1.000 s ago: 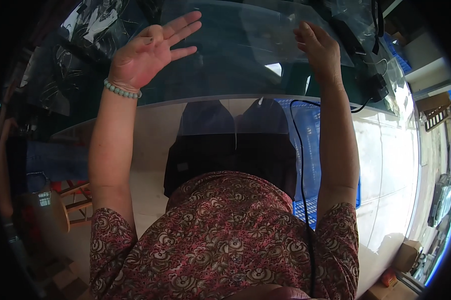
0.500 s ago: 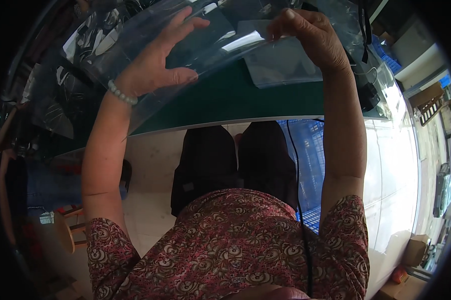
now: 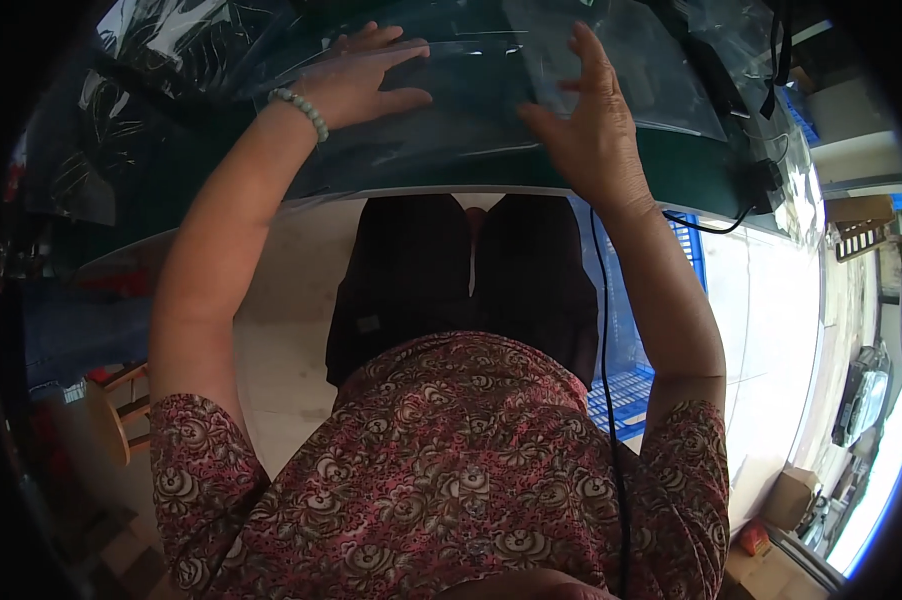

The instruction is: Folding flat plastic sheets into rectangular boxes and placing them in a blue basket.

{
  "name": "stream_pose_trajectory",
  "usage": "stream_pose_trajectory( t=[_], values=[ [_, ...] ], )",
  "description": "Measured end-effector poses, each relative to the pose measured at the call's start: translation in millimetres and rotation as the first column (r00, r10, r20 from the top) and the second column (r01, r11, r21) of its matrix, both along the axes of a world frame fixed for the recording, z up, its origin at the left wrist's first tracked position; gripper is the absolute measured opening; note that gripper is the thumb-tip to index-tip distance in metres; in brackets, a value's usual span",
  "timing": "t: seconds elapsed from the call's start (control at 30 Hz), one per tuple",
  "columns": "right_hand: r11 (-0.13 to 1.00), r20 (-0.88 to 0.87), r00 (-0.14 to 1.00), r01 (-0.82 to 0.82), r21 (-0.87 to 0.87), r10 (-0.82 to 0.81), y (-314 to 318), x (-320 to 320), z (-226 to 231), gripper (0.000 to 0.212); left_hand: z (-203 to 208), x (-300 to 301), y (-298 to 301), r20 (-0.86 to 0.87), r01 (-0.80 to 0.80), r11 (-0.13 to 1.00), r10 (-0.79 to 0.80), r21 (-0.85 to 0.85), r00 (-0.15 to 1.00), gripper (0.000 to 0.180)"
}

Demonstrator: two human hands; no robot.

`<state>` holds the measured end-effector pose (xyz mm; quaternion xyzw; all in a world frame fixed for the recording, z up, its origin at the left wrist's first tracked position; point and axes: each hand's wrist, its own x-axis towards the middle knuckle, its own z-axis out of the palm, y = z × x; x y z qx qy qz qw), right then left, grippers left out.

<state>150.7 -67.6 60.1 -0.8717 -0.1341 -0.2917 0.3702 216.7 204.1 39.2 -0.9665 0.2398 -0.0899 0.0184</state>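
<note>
Film (image 3: 471,120), clear and glossy, lies across the green desk (image 3: 683,155) in the space between left hand (image 3: 361,82) and right hand (image 3: 596,125). Left hand: fingers extended and slightly spread, pointing away from the body and toward the right, with the thumb held apart from them; a film edge crosses the hand, though whether it passes over or under every finger cannot be told. A beaded bracelet (image 3: 306,112) of pale green encircles the wrist. Right hand: fingers raised and parted, thumb stretched toward the left; nothing is seen pinched between them. Beyond it, a paler transparent sheet (image 3: 671,95) rests on the desk, its near corner toward the right. Crumpled clear plastic (image 3: 161,45) occupies the far left. At the right edge of the desk sits a black adapter (image 3: 766,185) with its cord. Below the desk, a blue crate (image 3: 636,395) stands at the right of the person's dark trousers (image 3: 421,290); a black cable (image 3: 603,320) hangs in front of the crate. Lower left: a wooden stool (image 3: 109,425).
</note>
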Motion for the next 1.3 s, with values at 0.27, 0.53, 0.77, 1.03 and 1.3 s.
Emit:
stream_pose_trajectory(
  t=[0.27,0.53,0.77,1.03,1.3],
  values=[
    [0.732,0.13,0.86,-0.329,-0.597,0.493,-10.2,-13.0,5.8,0.036,-0.8,6.6,16.1,0.162,0.475,0.815,-0.447,-0.331,0.88,0.069],
    [0.689,0.026,0.875,-0.362,-0.627,0.484,6.4,-30.2,3.3,0.041,22.2,18.4,13.4,-0.159,0.289,0.918,-0.339,-0.273,0.927,0.06],
    [0.662,0.068,0.803,-0.437,-0.609,0.592,7.3,-27.2,-10.0,0.041,19.6,49.9,70.6,-0.07,0.441,0.874,-0.462,-0.205,0.884,0.038],
    [0.592,-0.125,0.844,-0.463,-0.66,0.521,23.4,-34.0,10.2,0.039,31.1,65.9,43.0,0.213,0.579,0.815,-0.567,0.01,0.795,0.022],
    [0.643,-0.108,0.895,-0.39,-0.659,0.432,18.7,-22.0,-19.9,0.039,2.6,1.7,137.9,0.055,0.196,0.973,-0.19,-0.121,0.98,0.019]
  ],
)
